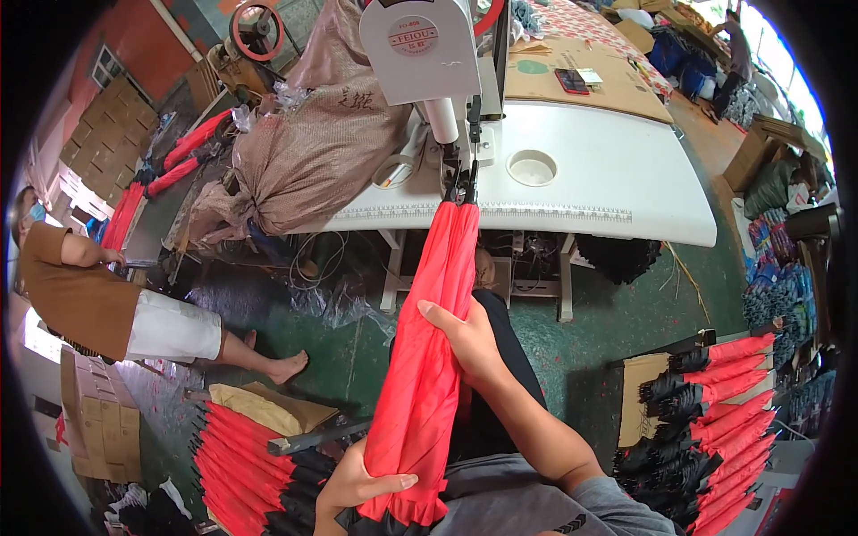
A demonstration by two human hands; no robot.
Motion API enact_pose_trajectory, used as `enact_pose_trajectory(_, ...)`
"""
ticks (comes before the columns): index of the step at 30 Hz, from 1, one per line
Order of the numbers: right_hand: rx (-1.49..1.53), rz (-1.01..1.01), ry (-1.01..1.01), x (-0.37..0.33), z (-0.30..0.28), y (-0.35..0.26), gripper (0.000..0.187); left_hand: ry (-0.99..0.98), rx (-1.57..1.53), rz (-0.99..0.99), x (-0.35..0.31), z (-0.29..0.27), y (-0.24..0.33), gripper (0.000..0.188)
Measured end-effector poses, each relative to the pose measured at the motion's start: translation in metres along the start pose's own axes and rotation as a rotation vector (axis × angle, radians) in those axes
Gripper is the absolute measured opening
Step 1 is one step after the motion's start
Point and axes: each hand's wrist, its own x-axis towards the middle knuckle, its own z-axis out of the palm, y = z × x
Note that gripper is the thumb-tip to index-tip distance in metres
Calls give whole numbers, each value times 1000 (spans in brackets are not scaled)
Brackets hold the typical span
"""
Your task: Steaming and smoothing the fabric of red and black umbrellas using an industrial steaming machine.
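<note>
A long bundle of red folded umbrella cloth, seemingly two umbrellas side by side, stretches from my lap up to the white sewing machine. Its dark far ends meet under the machine's needle area. Halfway along, my right hand wraps the red cloth from the right, thumb lying on top. My left hand grips the near end, with its thumb across the folds and its other fingers hidden underneath. Black trim shows below that hand.
Stacked red-and-black umbrellas lie at lower left and lower right. A brown woven sack bulges beside the machine on the white table. A phone rests on cardboard behind. Another person stands at left.
</note>
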Motion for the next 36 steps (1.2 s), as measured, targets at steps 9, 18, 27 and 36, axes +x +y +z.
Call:
enact_pose_trajectory(9, 11, -8, -1, 2, 0, 2, 30, 1, 50, 45, 2, 1, -4, 74)
enact_pose_trajectory(18, 64, -13, -22, 3, -2, 1, 30, -10, 26, 49, 3, 4, -3, 78)
enact_pose_trajectory(27, 56, -50, -6, -25, 0, 13, 33, -1, 106, 32, -6, 1, -29, 84)
enact_pose_trajectory(36, 24, 116, -46, -69, 38, 42, 32, 118, 226, 76, -51, -4, -75, 94)
